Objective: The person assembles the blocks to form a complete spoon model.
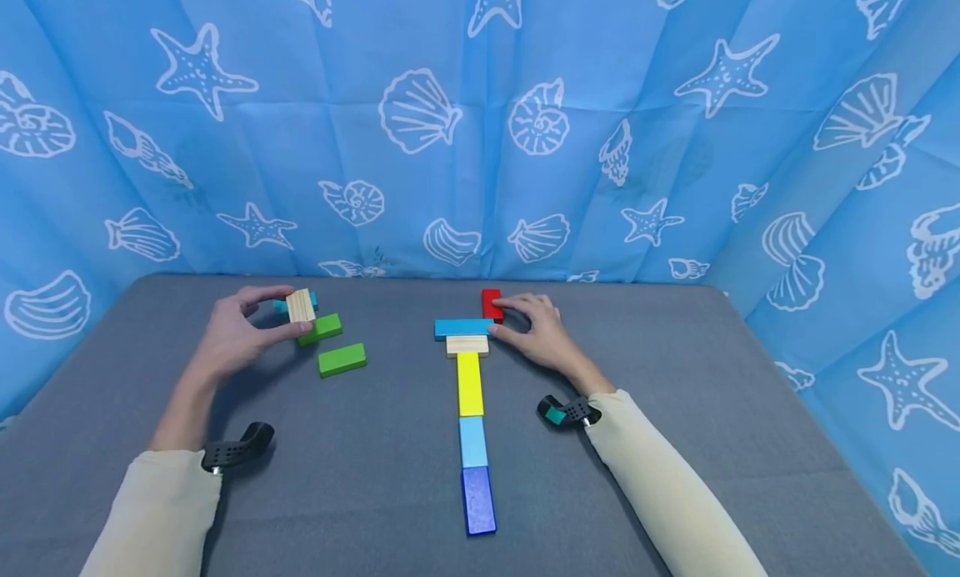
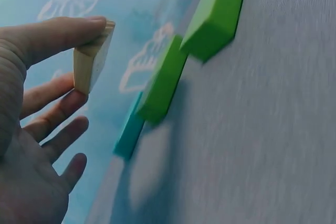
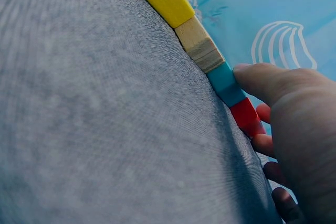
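Note:
My left hand (image 1: 234,327) pinches a plain wooden block (image 1: 301,307) between thumb and fingertips, raised above the table at the left. Below and behind it are a green block (image 1: 326,328) and a partly hidden turquoise block (image 1: 280,307); a second green block (image 1: 342,359) sits nearer. At the centre, the fingertips of my right hand (image 1: 542,333) rest at a red block (image 1: 491,304), with the thumb at the right end of a blue crosswise block (image 1: 461,329). In the right wrist view the red block (image 3: 247,116) lies beside the blue one, the fingers only loosely bent.
A line of blocks runs toward me from the blue one: a plain wooden block (image 1: 467,345), a yellow block (image 1: 470,383), a light blue block (image 1: 473,442) and a dark blue block (image 1: 478,500). A blue curtain (image 1: 480,185) hangs behind the grey table (image 1: 360,469).

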Tool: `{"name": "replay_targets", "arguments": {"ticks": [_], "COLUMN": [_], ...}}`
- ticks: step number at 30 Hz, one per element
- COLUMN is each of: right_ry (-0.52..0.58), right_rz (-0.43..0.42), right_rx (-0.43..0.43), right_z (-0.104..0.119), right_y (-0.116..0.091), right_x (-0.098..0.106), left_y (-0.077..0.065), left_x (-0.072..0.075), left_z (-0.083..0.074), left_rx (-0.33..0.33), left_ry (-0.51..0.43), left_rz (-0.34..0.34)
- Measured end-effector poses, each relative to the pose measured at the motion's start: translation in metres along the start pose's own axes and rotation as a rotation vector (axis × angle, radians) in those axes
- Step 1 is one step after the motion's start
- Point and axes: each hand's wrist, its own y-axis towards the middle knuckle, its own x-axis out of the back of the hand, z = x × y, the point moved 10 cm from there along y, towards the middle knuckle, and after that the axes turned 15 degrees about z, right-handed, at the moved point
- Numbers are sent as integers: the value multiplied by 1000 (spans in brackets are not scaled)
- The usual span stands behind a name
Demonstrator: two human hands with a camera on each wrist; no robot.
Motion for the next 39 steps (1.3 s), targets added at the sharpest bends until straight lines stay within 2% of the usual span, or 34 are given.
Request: {"name": "replay_targets", "arguments": {"ticks": [7, 18, 20, 26, 39], "right_ry": [-1, -8, -10, -5, -5], "right_rz": [2, -2, -5, -1, 0], "right_rx": [-9, -2, 0, -3, -10], "right_z": [-1, 1, 1, 0, 0], "right_y": [1, 0, 0, 0, 0], "right_x": [0, 1, 1, 0, 0], "left_y": [21, 63, 69, 83, 99], "left_x": [-26, -75, -84, -106, -130], "left_z": [-31, -67, -70, -72, -84], "left_rx": [-58, -126, -128, -72, -26], "left_ry": [-33, -77, -84, -66, -89], "left_rz": [99, 170, 182, 203, 224]}}
